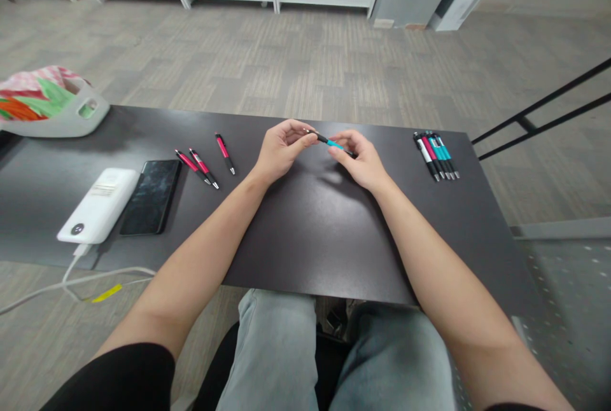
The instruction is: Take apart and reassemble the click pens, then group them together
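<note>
Above the far middle of the dark table, a blue and black pen is held between my two hands. My left hand pinches its black end with thumb and fingers. The other end sits in the closed fingers of my right hand, which partly hide it. Beyond my left forearm lie a pink and black pen and two more pink pens side by side. To the right, several pens in white, pink and blue lie in a row, all slanted the same way.
A white power bank with a cable lies at the left beside a black phone. A white basket holding colourful stuff stands at the far left corner. Black metal bars stick out past the right edge.
</note>
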A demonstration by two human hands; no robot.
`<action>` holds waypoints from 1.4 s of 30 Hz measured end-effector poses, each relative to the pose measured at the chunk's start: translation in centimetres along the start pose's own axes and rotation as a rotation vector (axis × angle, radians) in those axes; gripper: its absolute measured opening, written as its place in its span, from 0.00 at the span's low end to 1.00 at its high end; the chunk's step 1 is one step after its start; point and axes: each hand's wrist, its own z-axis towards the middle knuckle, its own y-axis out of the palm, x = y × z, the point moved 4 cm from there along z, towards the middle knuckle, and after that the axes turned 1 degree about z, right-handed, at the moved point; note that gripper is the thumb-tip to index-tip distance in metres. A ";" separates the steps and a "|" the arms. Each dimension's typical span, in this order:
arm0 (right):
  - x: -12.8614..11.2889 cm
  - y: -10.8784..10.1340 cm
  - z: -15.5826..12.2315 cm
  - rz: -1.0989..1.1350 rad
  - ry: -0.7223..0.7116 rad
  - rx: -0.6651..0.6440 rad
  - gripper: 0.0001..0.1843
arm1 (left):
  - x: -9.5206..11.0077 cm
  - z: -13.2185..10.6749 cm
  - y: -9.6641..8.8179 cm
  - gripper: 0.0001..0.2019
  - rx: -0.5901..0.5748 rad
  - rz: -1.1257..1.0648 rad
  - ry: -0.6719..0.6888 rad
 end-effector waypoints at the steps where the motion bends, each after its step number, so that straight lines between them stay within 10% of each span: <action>1: 0.0 0.0 0.0 0.001 -0.008 0.010 0.39 | 0.0 0.0 0.0 0.34 0.003 0.002 0.004; 42: -0.9 0.5 -0.3 -0.118 0.000 -0.056 0.39 | 0.3 -0.1 0.4 0.36 0.000 0.053 0.009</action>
